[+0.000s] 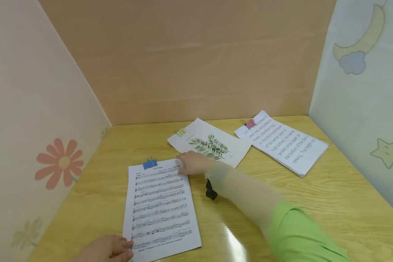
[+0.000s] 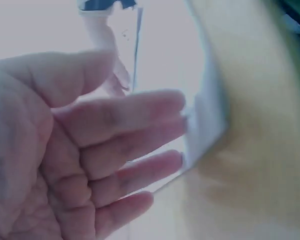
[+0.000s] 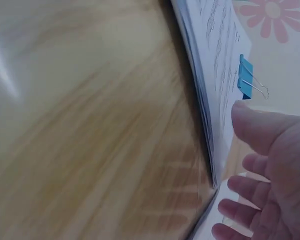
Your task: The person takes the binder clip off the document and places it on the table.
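Observation:
A stack of sheet music (image 1: 162,207) lies on the table with a blue binder clip (image 1: 150,164) on its top edge. My left hand (image 1: 106,249) is at the lower left corner of the stack, its fingertips right at the paper's edge. In the left wrist view its fingers (image 2: 135,117) are extended side by side. My right hand (image 1: 194,163) is at the upper right corner, beside the clip. Seen from the right wrist, its thumb (image 3: 260,125) reaches over the top corner, while the other fingers are loosely bent beside the stack.
Behind the right hand lies a paper with a green fern drawing (image 1: 235,145), held by a yellow binder clip (image 1: 181,132). To its right is a stack of printed text (image 1: 301,165) with a pink binder clip (image 1: 250,123). Walls enclose the wooden table (image 1: 330,207) on three sides.

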`<act>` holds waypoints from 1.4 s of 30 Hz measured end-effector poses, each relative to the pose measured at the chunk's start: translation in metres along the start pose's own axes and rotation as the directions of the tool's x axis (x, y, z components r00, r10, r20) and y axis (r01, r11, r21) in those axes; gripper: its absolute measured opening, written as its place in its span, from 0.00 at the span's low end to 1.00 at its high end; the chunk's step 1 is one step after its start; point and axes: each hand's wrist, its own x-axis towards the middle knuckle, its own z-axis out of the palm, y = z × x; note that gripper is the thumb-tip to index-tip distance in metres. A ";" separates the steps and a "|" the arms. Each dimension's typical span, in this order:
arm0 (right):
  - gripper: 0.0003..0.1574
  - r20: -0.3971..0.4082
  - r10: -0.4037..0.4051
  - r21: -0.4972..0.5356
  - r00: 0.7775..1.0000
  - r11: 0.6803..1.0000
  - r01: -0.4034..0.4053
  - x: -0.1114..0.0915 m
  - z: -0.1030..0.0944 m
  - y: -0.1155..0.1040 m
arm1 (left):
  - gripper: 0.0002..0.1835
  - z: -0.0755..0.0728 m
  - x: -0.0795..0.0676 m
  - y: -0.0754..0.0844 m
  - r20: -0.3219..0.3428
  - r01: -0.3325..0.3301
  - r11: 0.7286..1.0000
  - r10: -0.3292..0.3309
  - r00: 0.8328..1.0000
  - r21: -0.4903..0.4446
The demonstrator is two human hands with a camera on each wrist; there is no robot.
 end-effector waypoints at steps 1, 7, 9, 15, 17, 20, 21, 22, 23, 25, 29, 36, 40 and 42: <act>0.42 0.002 0.010 -0.021 1.000 1.000 -0.010 0.005 0.002 -0.002 | 0.18 -0.002 0.001 0.001 -0.016 -0.014 1.000 0.014 1.000 -0.012; 0.42 -0.009 0.062 -0.155 0.998 0.986 -0.063 0.021 0.006 -0.007 | 0.21 -0.025 0.029 0.019 -0.220 -0.204 0.977 0.213 0.952 0.063; 0.41 -0.018 0.071 -0.163 0.997 0.984 -0.073 0.022 0.004 -0.008 | 0.19 -0.033 0.044 0.023 -0.275 -0.254 0.963 0.269 0.923 0.089; 0.42 -0.016 0.107 -0.092 0.994 0.990 -0.108 0.020 -0.006 -0.018 | 0.20 -0.053 0.082 0.033 -0.330 -0.259 0.961 0.277 0.902 0.099; 0.43 -0.016 0.115 -0.047 0.993 0.992 -0.116 0.019 -0.006 -0.019 | 0.23 -0.058 0.092 0.037 -0.342 -0.241 0.963 0.269 0.900 0.124; 0.37 -0.016 0.108 0.038 0.994 0.994 -0.107 0.018 -0.003 -0.019 | 0.26 -0.064 0.105 0.040 -0.371 -0.212 0.961 0.264 0.890 0.175; 0.32 -0.020 0.099 0.063 0.995 0.993 -0.097 0.018 -0.002 -0.018 | 0.27 -0.066 0.109 0.041 -0.385 -0.207 0.959 0.267 0.884 0.191; 0.27 -0.026 0.090 0.092 0.996 0.992 -0.087 0.018 0.000 -0.018 | 0.28 -0.068 0.113 0.041 -0.397 -0.203 0.958 0.269 0.877 0.201; 0.21 -0.033 0.076 0.120 0.997 0.990 -0.071 0.016 0.000 -0.017 | 0.29 -0.069 0.116 0.041 -0.410 -0.199 0.959 0.268 0.872 0.204; 0.14 -0.059 0.042 0.161 0.997 0.986 -0.032 0.012 -0.001 -0.016 | 0.32 -0.073 0.124 0.041 -0.436 -0.195 0.955 0.276 0.857 0.221; 0.13 -0.129 -0.024 0.222 0.991 0.974 0.053 -0.002 -0.009 -0.012 | 0.35 -0.079 0.133 0.043 -0.483 -0.171 0.956 0.269 0.833 0.238; 0.15 -0.219 -0.018 0.298 0.976 0.951 0.084 -0.031 -0.032 0.006 | 0.37 -0.095 0.140 0.054 -0.560 -0.172 0.959 0.273 0.782 0.227; 0.14 -0.255 0.011 0.336 0.967 0.939 0.078 -0.051 -0.041 0.021 | 0.38 -0.102 0.144 0.062 -0.561 -0.166 0.968 0.245 0.791 0.188; 0.15 -0.272 0.033 0.352 0.962 0.933 0.068 -0.062 -0.044 0.028 | 0.37 -0.105 0.146 0.068 -0.550 -0.165 0.975 0.222 0.805 0.151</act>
